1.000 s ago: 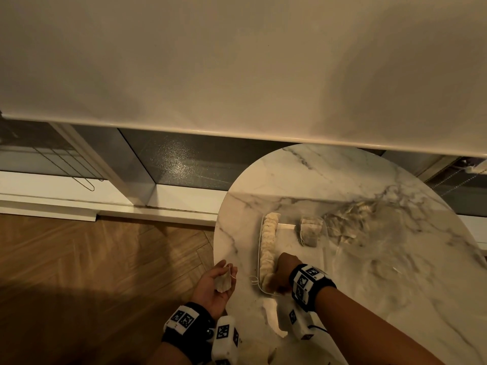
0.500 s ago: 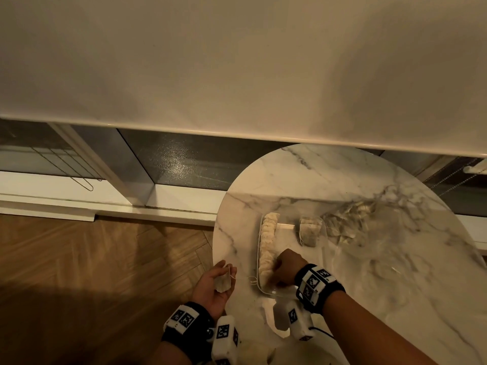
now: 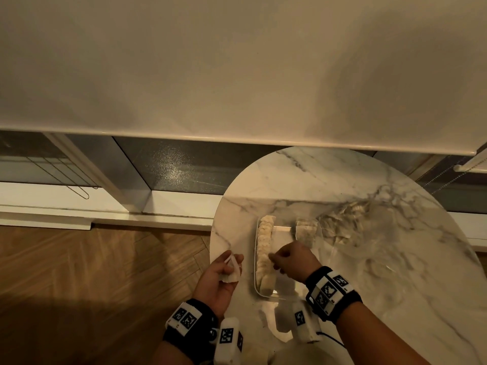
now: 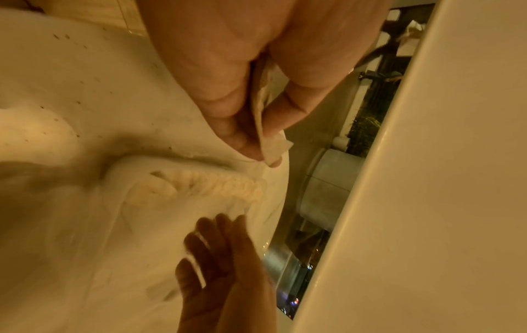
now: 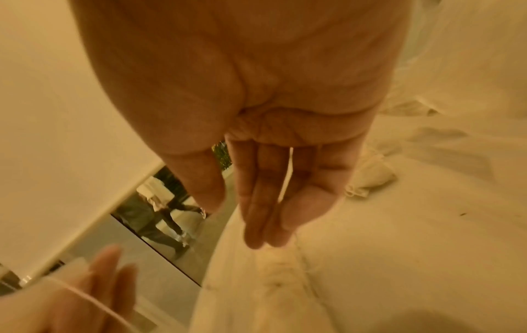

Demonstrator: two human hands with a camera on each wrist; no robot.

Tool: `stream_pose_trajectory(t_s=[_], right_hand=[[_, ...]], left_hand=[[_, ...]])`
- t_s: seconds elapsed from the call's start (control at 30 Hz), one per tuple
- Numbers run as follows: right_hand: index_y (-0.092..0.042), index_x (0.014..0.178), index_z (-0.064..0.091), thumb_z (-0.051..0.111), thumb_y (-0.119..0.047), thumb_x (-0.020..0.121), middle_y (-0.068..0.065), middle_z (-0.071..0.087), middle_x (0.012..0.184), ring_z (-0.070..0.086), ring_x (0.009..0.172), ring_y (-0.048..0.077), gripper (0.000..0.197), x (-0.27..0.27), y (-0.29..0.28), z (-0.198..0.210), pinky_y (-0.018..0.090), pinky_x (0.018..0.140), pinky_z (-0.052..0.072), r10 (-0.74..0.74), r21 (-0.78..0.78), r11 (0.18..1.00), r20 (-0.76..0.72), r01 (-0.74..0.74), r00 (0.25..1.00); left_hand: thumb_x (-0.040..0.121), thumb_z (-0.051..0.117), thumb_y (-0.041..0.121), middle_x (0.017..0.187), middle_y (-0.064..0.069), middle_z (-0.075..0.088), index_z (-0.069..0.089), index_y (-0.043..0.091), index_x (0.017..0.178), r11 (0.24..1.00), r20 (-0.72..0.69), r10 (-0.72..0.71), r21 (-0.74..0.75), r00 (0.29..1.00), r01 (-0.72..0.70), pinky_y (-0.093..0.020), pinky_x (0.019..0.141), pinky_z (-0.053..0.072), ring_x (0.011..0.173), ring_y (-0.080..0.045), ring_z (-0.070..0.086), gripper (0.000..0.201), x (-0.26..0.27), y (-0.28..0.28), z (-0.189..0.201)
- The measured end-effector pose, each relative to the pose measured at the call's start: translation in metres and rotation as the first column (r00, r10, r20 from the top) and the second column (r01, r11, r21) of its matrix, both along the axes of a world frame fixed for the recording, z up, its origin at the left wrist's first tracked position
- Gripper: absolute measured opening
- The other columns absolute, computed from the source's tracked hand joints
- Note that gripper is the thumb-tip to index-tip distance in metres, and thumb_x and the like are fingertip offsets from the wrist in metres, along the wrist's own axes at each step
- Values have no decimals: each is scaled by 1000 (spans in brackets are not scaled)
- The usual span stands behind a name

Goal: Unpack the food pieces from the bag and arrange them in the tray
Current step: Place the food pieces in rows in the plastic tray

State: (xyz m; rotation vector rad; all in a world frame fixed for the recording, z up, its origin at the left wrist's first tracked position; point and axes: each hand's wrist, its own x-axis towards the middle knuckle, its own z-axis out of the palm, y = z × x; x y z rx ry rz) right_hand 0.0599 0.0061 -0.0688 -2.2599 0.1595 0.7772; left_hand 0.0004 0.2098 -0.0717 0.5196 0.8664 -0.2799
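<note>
Left hand (image 3: 218, 277) off the surface (image 3: 395, 272) edge, fingers (image 4: 228, 126) pinching 1 food piece (image 3: 231, 275) | right hand (image 3: 292, 259) over the clear tray (image 3: 320, 227), fingers (image 5: 262, 202) straight and together, holding nothing, just above the row of pieces (image 3: 264, 248) along the tray's left side | bag (image 3: 350, 222) lies right of tray

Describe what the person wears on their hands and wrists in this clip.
Both hands are bare: left hand, right hand. Each wrist carries a black band bearing white blocks printed with black square tag markers. A white camera pod, also tagged, hangs under each wrist. No sleeves show.
</note>
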Motion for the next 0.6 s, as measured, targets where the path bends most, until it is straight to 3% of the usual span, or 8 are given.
stream_pose_trajectory(t_s=[0.1, 0.17, 0.27, 0.43, 0.53, 0.6], right_hand=[[-11, 88, 74, 65, -43, 91, 6, 76, 82, 71, 77, 19, 33, -10, 7, 28, 34, 72, 60, -116, 357, 925, -68, 133, 991], [-10, 91, 74, 71, -41, 87, 9, 76, 85, 72, 79, 21, 32, -17, 12, 39, 30, 68, 59, -105, 471, 871, -105, 142, 989], [-7, 92, 72, 80, -31, 81, 13, 74, 83, 69, 72, 19, 27, -22, 16, 43, 30, 66, 58, -139, 511, 845, -75, 157, 988], [-9, 84, 70, 80, -15, 82, 14, 70, 77, 65, 69, 20, 12, -22, 9, 42, 33, 65, 56, -255, 568, 792, -30, 226, 966], [-10, 83, 71, 77, -13, 84, 10, 71, 73, 64, 65, 15, 8, -20, 0, 44, 28, 61, 55, -261, 538, 817, 26, 207, 965], [-10, 84, 71, 76, -13, 85, 4, 70, 69, 64, 63, 13, 6, -17, -8, 45, 28, 59, 53, -258, 488, 852, 77, 189, 963]], left_hand=[[91, 38, -15, 109, -24, 70, 55, 3, 125, 998, 63, -51, 44, 997, 49, -38, 79, 58, 105, -30, 65, 42, 8, -10, 9], [94, 42, -12, 111, -20, 72, 57, 7, 123, 993, 119, -92, 81, 989, 82, -39, 77, 60, 102, -30, 69, 38, 13, -18, 18], [98, 44, -7, 106, -10, 76, 59, 9, 121, 987, 212, -144, 101, 967, 125, -37, 75, 58, 92, -24, 74, 32, 18, -30, 30], [98, 45, -3, 114, -12, 73, 61, 7, 121, 978, 285, -203, 108, 937, 179, -33, 70, 60, 96, -24, 73, 29, 22, -43, 40], [99, 47, -1, 116, -14, 72, 61, 9, 120, 969, 283, -233, 149, 930, 197, -35, 77, 59, 99, -26, 72, 28, 21, -48, 36], [100, 49, 3, 113, -17, 73, 63, 10, 118, 931, 255, -307, 281, 917, 233, -34, 78, 57, 98, -26, 71, 24, 19, -49, 30]])
